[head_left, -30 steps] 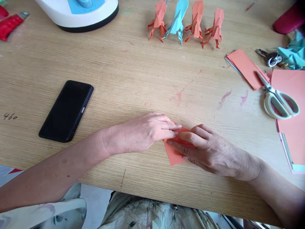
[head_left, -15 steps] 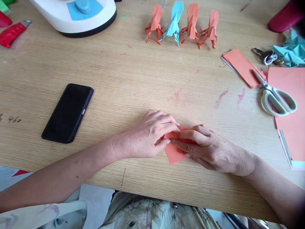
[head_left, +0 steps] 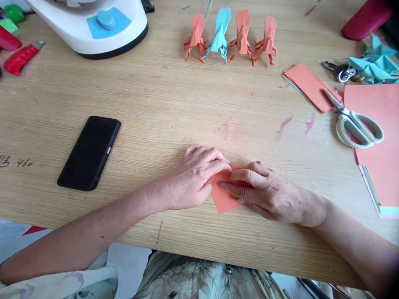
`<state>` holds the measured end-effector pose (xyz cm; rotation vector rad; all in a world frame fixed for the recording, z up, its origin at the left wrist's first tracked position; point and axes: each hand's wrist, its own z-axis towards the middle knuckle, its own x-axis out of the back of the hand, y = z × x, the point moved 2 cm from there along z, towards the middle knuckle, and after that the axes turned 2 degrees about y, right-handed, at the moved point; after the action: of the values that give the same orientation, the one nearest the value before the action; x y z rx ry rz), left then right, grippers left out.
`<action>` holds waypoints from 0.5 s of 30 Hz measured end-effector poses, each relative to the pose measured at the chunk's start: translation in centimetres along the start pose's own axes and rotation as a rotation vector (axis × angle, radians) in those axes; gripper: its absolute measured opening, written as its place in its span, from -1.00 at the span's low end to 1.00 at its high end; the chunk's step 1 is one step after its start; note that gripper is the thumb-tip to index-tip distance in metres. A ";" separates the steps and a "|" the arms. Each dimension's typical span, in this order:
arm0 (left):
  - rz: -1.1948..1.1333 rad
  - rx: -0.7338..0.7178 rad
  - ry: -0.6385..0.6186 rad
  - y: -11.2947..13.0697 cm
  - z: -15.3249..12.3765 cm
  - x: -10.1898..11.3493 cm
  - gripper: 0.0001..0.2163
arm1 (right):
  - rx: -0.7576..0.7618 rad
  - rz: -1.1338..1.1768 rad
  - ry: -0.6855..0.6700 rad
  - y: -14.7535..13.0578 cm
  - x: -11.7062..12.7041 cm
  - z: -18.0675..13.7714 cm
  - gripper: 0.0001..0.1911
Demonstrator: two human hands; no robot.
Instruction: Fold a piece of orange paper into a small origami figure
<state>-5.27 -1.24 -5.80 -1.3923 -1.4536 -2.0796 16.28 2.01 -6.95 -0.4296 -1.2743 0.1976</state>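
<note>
A small orange sheet of folding paper (head_left: 222, 199) lies on the table in front of me, partly covered by both hands. My left hand (head_left: 199, 176) is closed at its upper left edge, the fingertips pressed on the paper and the thumb tucked at its side. From the right, my right hand (head_left: 264, 191) grips the paper, its thumb and fingers closed over the middle and right part. How the paper is folded beneath the fingers is hidden.
A black phone (head_left: 89, 153) lies to the left. Several folded paper figures (head_left: 218, 35) stand at the back. Scissors (head_left: 358, 124) rest on orange paper sheets (head_left: 377, 174) at right, beside a stack of paper strips (head_left: 311, 87). A white appliance (head_left: 102, 29) and red cutter (head_left: 23, 58) are back left.
The left thumb has drawn back from the top of the paper towards its left edge. The right hand keeps its grip. The whole view has shifted slightly.
</note>
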 end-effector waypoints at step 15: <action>0.034 -0.007 -0.003 0.0 -0.1 0.0 -0.63 | 0.021 -0.030 0.024 -0.4 0.4 0.2 -0.63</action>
<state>-5.34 -1.34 -5.81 -1.4133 -1.4151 -2.0651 16.11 1.87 -6.41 -0.3936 -1.2536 0.1794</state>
